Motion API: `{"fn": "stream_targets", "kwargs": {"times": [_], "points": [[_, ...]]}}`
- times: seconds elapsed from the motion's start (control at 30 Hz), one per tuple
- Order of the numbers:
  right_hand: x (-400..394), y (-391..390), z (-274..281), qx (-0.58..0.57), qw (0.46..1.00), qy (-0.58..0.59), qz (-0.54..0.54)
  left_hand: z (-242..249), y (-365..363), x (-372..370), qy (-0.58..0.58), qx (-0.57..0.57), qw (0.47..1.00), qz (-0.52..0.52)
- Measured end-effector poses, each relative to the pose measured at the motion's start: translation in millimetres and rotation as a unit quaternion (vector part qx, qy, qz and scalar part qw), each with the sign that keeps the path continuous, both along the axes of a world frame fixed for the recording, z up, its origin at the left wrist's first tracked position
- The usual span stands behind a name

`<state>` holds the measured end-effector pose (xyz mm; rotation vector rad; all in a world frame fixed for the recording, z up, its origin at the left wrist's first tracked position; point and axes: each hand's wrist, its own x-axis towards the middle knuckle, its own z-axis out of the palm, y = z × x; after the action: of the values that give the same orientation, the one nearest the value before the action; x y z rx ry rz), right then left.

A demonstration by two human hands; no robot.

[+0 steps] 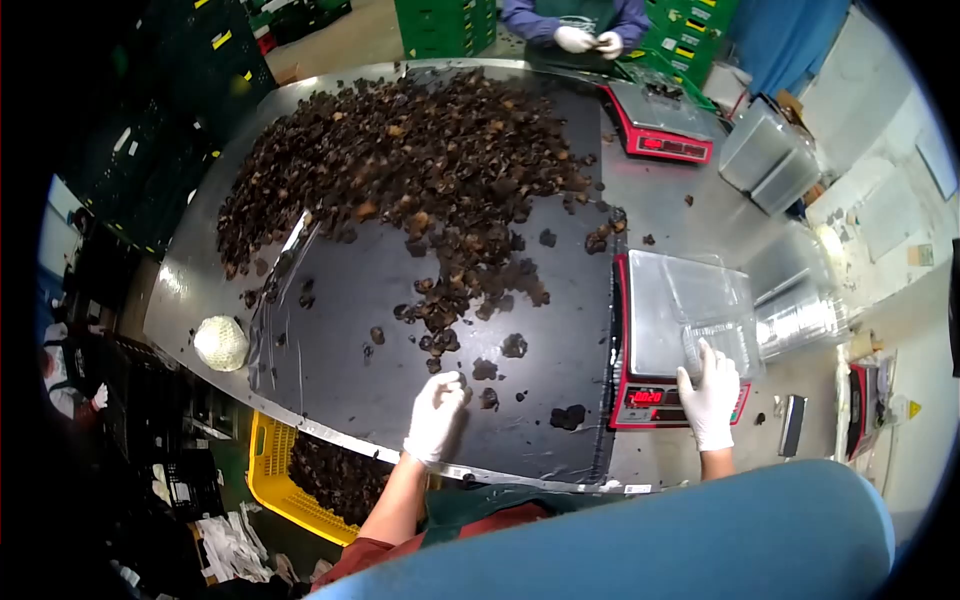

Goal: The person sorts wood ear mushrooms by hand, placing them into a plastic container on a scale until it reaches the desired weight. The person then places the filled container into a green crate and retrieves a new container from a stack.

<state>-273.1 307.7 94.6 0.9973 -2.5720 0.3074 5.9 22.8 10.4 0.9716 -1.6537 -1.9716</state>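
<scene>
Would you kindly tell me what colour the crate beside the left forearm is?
Yellow; the crate shows in the head view.

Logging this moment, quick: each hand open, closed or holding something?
Left hand: partly curled; any hold can't be told.
Right hand: open, thumb apart, at the clear container; contact can't be told.

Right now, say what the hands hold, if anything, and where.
The right hand is at the near edge of the tray; whether it grips cannot be told. The left hand shows nothing held.
</scene>
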Motion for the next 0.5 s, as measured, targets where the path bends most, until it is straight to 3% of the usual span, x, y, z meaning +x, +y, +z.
{"fn": "stream_targets", "kwargs": {"times": [0.03,0.13,0.17,0.23,0.33,0.5], "points": [[6.9,-13.6,9.3,-0.032,0.999,-0.004,0.025,16.3,-2.7,1.9,-0.02,0.001,0.999,0.04],[20.8,-62.7,1.4,-0.115,0.982,-0.049,0.143,-27.0,-39.7,22.1,-0.061,-0.148,0.982,0.096],[33.6,-90.1,12.8,-0.105,0.974,-0.141,0.142,-28.6,-47.3,24.1,-0.066,-0.164,0.977,0.117],[33.4,-130.8,-16.1,-0.121,0.956,-0.198,0.178,-35.7,-62.7,26.0,-0.064,-0.196,0.966,0.157],[15.4,-192.8,-59.9,-0.091,0.924,-0.335,0.159,-40.6,-77.8,27.7,-0.095,-0.244,0.949,0.175],[-12.3,-273.7,-97.7,0.032,0.936,-0.346,0.051,-54.5,-99.2,23.5,-0.137,-0.395,0.894,0.16]]}}
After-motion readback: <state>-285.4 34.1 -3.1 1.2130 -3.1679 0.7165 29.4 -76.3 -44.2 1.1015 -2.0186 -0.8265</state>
